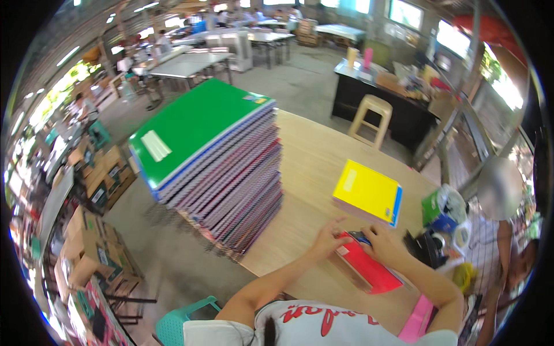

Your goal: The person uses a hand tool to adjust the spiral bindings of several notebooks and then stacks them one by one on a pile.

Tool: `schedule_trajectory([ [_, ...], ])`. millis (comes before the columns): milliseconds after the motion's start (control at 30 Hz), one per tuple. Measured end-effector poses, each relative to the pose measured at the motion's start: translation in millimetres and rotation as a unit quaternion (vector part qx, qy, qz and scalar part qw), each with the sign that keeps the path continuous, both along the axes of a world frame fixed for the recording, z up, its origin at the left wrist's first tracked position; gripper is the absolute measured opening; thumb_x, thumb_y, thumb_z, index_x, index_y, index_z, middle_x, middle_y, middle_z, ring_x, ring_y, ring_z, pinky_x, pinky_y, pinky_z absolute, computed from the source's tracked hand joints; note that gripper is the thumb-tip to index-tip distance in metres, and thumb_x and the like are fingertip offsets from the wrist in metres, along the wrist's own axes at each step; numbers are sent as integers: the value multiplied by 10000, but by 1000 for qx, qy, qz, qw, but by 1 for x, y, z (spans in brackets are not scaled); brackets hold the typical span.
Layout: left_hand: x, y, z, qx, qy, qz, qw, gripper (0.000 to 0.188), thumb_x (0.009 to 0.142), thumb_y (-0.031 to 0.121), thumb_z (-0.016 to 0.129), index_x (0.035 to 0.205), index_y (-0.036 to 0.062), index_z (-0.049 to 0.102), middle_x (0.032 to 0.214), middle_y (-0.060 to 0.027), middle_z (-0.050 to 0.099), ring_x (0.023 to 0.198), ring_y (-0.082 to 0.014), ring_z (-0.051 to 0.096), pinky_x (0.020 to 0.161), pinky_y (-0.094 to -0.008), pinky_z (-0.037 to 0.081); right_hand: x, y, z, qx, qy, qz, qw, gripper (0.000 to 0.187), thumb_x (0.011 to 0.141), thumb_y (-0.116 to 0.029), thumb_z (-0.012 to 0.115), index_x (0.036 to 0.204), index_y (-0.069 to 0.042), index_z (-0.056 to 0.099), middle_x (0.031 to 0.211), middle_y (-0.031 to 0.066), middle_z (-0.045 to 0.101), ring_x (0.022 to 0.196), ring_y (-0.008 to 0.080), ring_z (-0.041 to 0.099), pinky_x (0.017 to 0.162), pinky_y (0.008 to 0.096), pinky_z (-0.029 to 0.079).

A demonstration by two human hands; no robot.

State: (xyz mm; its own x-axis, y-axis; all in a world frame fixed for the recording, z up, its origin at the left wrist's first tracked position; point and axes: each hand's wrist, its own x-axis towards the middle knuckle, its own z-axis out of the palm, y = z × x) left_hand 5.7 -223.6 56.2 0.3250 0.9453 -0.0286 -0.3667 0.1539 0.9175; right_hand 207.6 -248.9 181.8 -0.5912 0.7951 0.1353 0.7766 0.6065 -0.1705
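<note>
A red notebook (378, 275) lies on the table in front of me, with a thin stack showing along its left side. My left hand (329, 237) is closed at its far left corner, fingers bent over the edge. My right hand (382, 243) is closed too, at the notebook's far edge. Between the hands is a small dark blue object (362, 237), under my right fingertips; its kind is too blurred to tell. Just beyond them sits a short stack topped by a yellow notebook (367, 187), with a blue one peeking out at its right.
A tall stack of spiral notebooks with a green cover (202, 127) stands at the table's left edge. A green and blue bucket (443, 207) and a black object (426, 247) are at right. Pink sheet (416, 320) lies near my right elbow. Another person is at the far right.
</note>
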Motion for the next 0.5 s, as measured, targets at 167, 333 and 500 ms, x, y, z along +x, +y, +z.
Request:
schedule_trajectory([
  [167,-2,-5,-22,78,4,42,996,752,831,-8,760,1459,77,354,974,-112,694,886,-152,678,744,-264,553,25,3,-11,-3,112,-125,986,470,798,-215,784,1180,-50,566,1007,179,625,968,370,628,832,446,506],
  [333,6,-38,78,179,23,62,982,737,851,30,761,1450,54,333,1135,-134,615,1052,-201,631,884,-329,524,3,-46,13,-162,247,-98,950,519,723,-97,834,1157,-70,550,990,117,600,921,263,603,826,380,488],
  [500,-54,-61,186,417,289,526,682,800,796,120,819,1445,14,364,1209,-155,597,1168,-246,581,1041,-391,442,22,-27,78,170,593,-93,782,715,766,-16,795,1404,-54,475,1327,133,552,1198,245,567,1012,404,481],
])
